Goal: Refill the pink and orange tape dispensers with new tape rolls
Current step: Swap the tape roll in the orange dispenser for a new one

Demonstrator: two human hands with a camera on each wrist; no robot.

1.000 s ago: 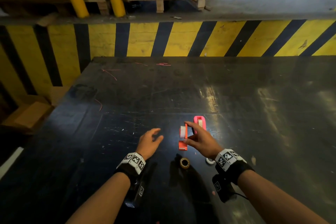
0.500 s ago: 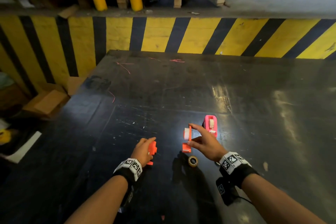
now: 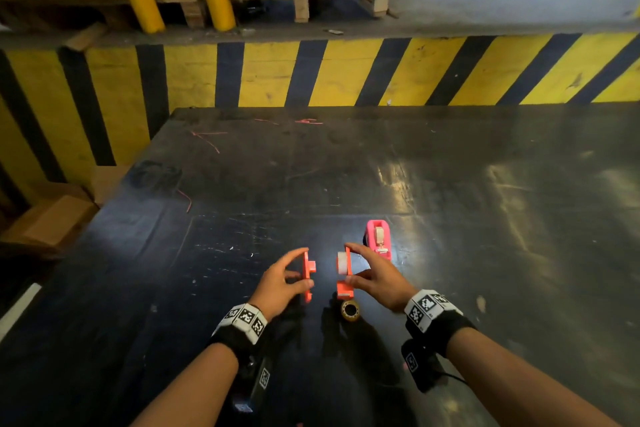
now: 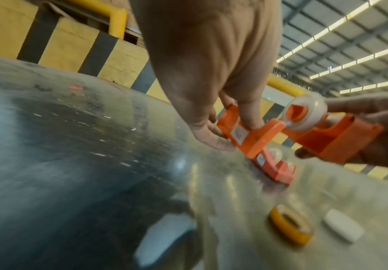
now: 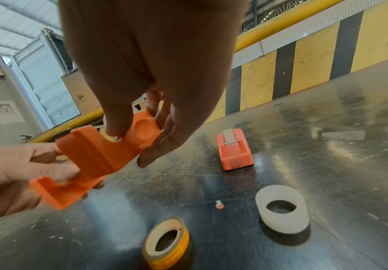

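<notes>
The orange dispenser is in two halves above the black table [image 3: 450,184]. My right hand [image 3: 353,265] pinches the half [image 3: 343,288] that carries a clear tape roll [image 3: 342,263] on its hub. My left hand [image 3: 298,267] grips the other orange half [image 3: 307,270], a flat side with a stub, a small gap to the left of it. In the left wrist view the roll [image 4: 304,115] faces the side piece [image 4: 246,133]. The pink dispenser [image 3: 378,239] stands on the table just beyond my right hand, with tape threaded over its top.
A yellowish tape roll [image 5: 165,244] and a white roll [image 5: 283,213] lie on the table under my hands, with a tiny orange bit [image 5: 219,204] between them. A yellow-and-black striped wall [image 3: 346,73] borders the table's far side. Cardboard boxes [image 3: 52,218] sit off the left edge.
My left hand went from empty over the table to gripping the orange side piece, then lifted it level with the half in my right hand. The right hand barely moved.
</notes>
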